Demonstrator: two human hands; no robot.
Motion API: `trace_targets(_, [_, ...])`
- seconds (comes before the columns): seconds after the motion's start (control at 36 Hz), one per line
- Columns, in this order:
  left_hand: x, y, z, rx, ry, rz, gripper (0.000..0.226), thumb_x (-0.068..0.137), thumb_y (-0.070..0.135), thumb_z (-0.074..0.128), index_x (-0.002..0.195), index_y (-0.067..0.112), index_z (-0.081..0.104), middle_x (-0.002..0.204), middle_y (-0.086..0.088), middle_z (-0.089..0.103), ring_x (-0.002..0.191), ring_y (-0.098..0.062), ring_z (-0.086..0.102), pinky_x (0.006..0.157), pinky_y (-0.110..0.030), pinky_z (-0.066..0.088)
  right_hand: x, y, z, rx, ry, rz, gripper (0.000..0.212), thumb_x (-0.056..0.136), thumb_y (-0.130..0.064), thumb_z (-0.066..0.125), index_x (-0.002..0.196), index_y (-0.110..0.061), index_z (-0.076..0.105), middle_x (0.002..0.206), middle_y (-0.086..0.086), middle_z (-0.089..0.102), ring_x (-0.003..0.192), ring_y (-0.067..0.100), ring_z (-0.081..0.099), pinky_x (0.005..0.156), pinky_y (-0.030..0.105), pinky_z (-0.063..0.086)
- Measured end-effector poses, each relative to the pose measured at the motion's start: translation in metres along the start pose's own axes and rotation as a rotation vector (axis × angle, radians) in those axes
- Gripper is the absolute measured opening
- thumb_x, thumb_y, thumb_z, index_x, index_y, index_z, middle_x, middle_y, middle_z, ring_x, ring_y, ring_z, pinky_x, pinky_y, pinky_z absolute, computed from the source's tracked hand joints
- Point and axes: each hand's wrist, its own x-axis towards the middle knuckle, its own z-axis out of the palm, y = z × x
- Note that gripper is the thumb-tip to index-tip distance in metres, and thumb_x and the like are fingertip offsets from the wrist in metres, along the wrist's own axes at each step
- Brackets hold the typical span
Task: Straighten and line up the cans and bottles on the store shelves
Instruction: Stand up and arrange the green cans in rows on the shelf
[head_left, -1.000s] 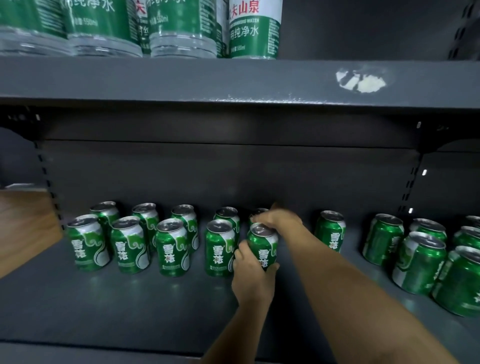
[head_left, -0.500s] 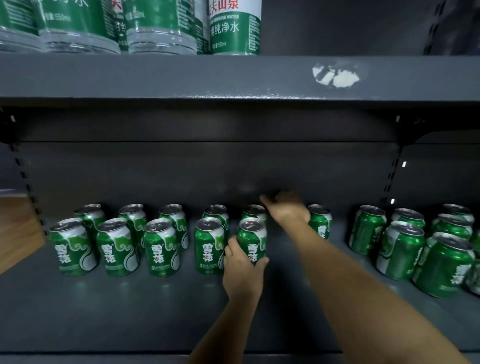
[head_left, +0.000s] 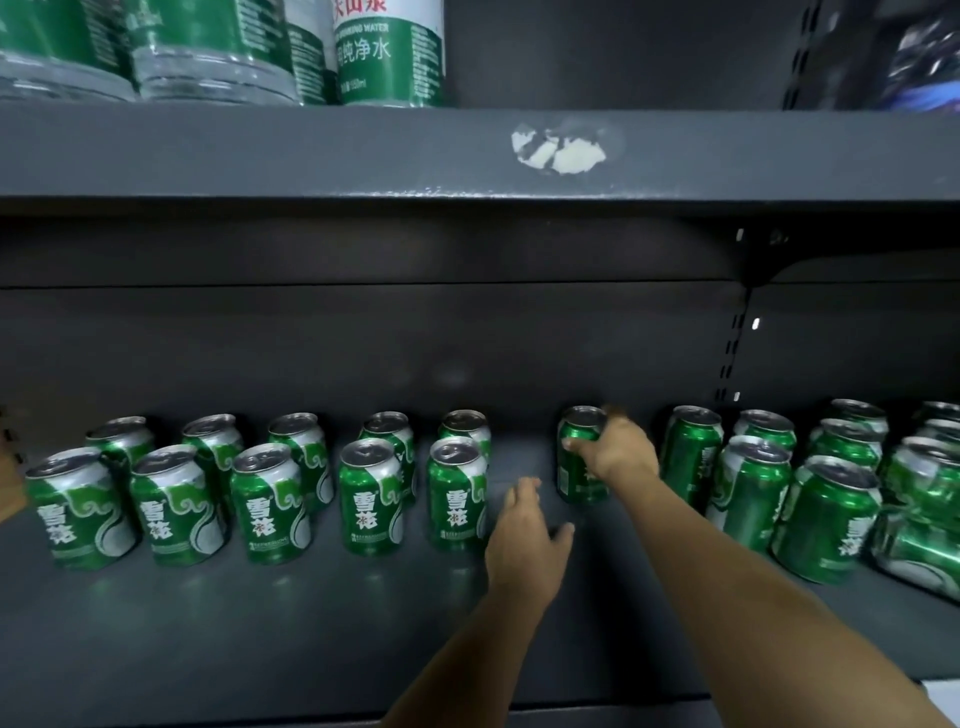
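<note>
Right hand (head_left: 621, 453) grips lone green aluminium can (head_left: 579, 457); left hand (head_left: 527, 540) open.
Can stands upright on the dark grey metal shelf (head_left: 260, 623), at one o'clock from left hand, between can groups.

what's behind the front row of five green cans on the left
A second row of five matching green cans stands behind the front row, one behind each. Only their tops and upper sides show; their lower parts are covered. Behind them is the shelf's dark back panel.
</note>
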Motion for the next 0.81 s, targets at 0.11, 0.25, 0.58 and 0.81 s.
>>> trace_targets(0.11, [0.015, 0.007, 0.012, -0.148, -0.083, -0.086, 0.085, 0.084, 0.026, 0.069, 0.151, 0.015, 0.018, 0.149, -0.003, 0.037, 0.134, -0.018, 0.04, 0.106, -0.025, 0.031, 0.0, -0.01, 0.008, 0.052, -0.04, -0.054, 0.065, 0.077, -0.045, 0.073, 0.129, -0.016, 0.049, 0.125, 0.009, 0.061, 0.114, 0.028, 0.059, 0.088, 0.034, 0.049])
trace_targets(0.25, [0.026, 0.013, 0.014, -0.283, -0.043, -0.095, 0.085, 0.083, 0.018, 0.071, 0.15, 0.01, 0.02, 0.15, -0.011, 0.034, 0.136, -0.026, 0.037, 0.111, -0.037, 0.033, -0.001, -0.021, 0.019, 0.038, -0.065, -0.102, 0.058, 0.078, -0.044, 0.073, 0.122, -0.015, 0.049, 0.12, 0.008, 0.061, 0.111, 0.029, 0.059, 0.08, 0.033, 0.048])
trace_targets(0.58, [0.021, 0.009, 0.022, -0.263, -0.001, -0.187, 0.072, 0.078, 0.016, 0.069, 0.142, 0.014, 0.036, 0.13, -0.007, 0.051, 0.115, -0.026, 0.055, 0.099, -0.038, 0.045, 0.002, 0.032, -0.057, -0.455, 0.233, -0.159, 0.056, 0.097, -0.056, 0.031, 0.124, -0.014, 0.056, 0.126, 0.013, 0.06, 0.12, 0.03, 0.052, 0.094, 0.037, 0.038])
trace_targets(0.81, [0.008, 0.024, 0.021, -0.125, 0.047, -0.212, 0.059, 0.086, 0.014, 0.062, 0.139, 0.011, 0.038, 0.131, -0.013, 0.046, 0.112, -0.032, 0.055, 0.095, -0.039, 0.046, -0.004, 0.09, -0.128, -0.859, 0.042, 0.01, 0.077, 0.082, -0.08, 0.031, 0.124, -0.02, 0.056, 0.133, 0.005, 0.056, 0.134, 0.028, 0.034, 0.113, 0.046, 0.013])
